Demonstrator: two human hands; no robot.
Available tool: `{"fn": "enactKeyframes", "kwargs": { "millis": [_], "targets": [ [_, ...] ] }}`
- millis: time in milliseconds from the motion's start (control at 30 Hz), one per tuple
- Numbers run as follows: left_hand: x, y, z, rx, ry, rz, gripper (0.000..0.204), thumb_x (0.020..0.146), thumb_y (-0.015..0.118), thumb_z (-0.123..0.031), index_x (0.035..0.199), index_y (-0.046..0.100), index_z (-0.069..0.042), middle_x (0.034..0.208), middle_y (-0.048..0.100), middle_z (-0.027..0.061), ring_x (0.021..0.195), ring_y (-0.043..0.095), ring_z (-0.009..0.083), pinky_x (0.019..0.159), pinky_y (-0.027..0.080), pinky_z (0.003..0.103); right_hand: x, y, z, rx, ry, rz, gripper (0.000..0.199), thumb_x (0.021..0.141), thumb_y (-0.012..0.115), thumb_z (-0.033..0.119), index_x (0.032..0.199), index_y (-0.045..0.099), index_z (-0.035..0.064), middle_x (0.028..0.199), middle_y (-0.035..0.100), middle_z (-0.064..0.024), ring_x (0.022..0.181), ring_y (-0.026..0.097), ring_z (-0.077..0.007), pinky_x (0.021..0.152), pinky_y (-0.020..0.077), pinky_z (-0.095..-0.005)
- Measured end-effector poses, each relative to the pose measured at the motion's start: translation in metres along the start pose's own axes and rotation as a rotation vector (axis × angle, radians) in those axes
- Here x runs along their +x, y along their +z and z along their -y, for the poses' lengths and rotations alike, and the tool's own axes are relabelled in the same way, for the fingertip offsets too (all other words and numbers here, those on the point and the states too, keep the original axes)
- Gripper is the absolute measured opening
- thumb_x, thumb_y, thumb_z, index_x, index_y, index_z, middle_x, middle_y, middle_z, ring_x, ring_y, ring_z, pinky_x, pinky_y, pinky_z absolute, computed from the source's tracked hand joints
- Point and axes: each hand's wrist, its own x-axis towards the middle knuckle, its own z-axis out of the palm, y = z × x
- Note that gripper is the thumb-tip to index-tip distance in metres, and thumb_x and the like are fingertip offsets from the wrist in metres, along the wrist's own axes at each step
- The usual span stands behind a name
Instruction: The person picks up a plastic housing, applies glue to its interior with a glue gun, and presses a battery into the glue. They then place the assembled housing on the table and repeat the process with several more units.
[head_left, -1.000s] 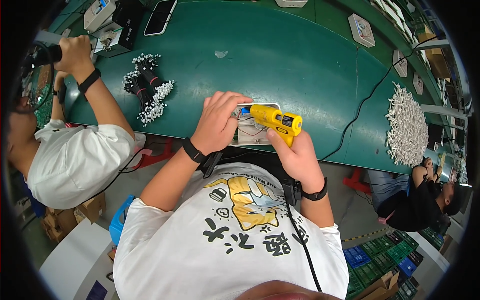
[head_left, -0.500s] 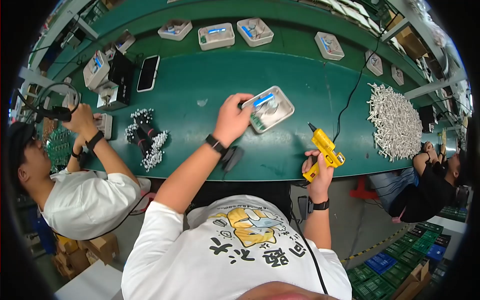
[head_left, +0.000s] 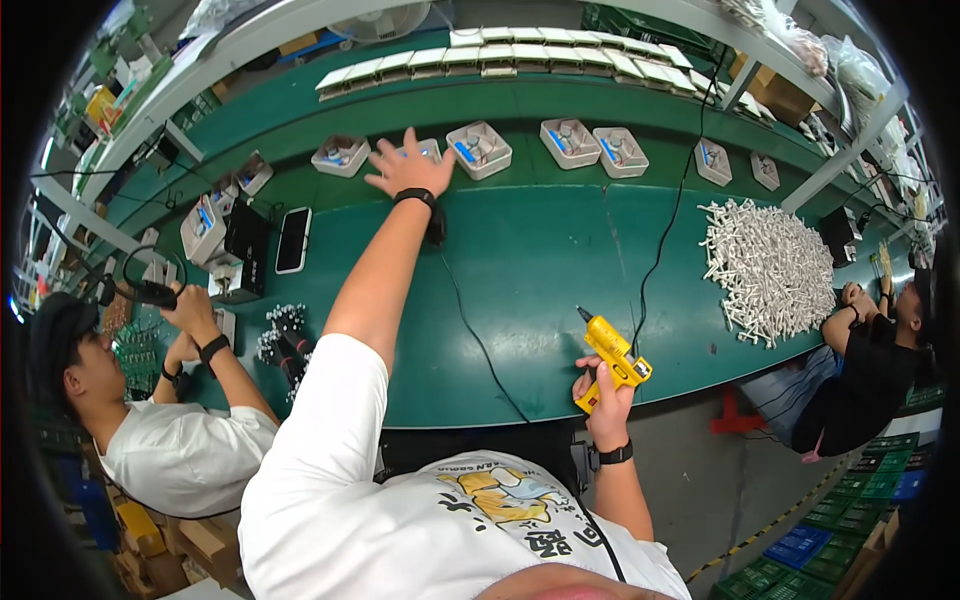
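Observation:
My left hand (head_left: 411, 172) reaches far forward with its fingers spread, holding nothing. It is over a small white tray (head_left: 430, 150), which it partly hides. Just right of it stands another white tray (head_left: 479, 150) with a blue part and wires inside. Near the front edge of the table, my right hand (head_left: 606, 395) is wrapped around the grip of a yellow hot glue gun (head_left: 618, 352). The gun's dark nozzle points away and to the left, and its black cord (head_left: 660, 240) runs up to the shelf frame.
More white trays (head_left: 570, 143) line the far strip. A large heap of small white parts (head_left: 765, 270) lies at the right, with a phone (head_left: 293, 240) and black-and-white bundles (head_left: 287, 340) at left. Co-workers sit at both sides. Grey shelf posts (head_left: 840, 160) frame the table.
My left hand has let go of the white tray it held and moved far forward and left, opening out. The view has tilted up; the glue gun stays in my right hand.

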Motion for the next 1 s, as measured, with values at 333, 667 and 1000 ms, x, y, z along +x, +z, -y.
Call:
{"fn": "enactKeyframes", "kwargs": {
  "millis": [333,667,1000],
  "targets": [
    [0.027,-0.015,-0.057,0.108,-0.307,0.593,0.098,0.076,0.074,-0.072,0.162,0.045,-0.035,0.174,0.026,0.0159,0.158,0.024,0.0513,0.118,0.030,0.076,-0.001,-0.007,-0.003,0.013,0.083,-0.010,0.024,0.112,0.058,0.021,0.116,0.064,-0.0025,0.110,0.071,-0.0192,0.062,0.059,-0.0147,0.060,0.0534,-0.0343],
    [0.046,-0.021,-0.068,0.153,-0.335,0.690,0.094,0.071,0.081,-0.059,0.155,0.054,-0.026,0.169,0.034,0.0120,0.156,0.029,0.0479,0.111,0.036,0.077,0.000,-0.007,-0.005,0.010,0.059,-0.010,0.025,0.111,0.059,0.021,0.116,0.064,-0.0028,0.110,0.071,-0.0190,0.063,0.061,-0.0153,0.060,0.0544,-0.0348],
    [0.066,-0.065,0.052,-0.011,0.019,0.687,0.070,0.063,0.083,-0.058,0.122,0.076,-0.021,0.142,0.059,0.0123,0.130,0.058,0.0446,0.109,0.049,0.058,0.000,-0.010,-0.005,0.031,0.054,0.015,0.024,0.112,0.057,0.021,0.116,0.063,-0.0015,0.110,0.071,-0.0184,0.063,0.059,-0.0154,0.058,0.0532,-0.0351]
  ]
}}
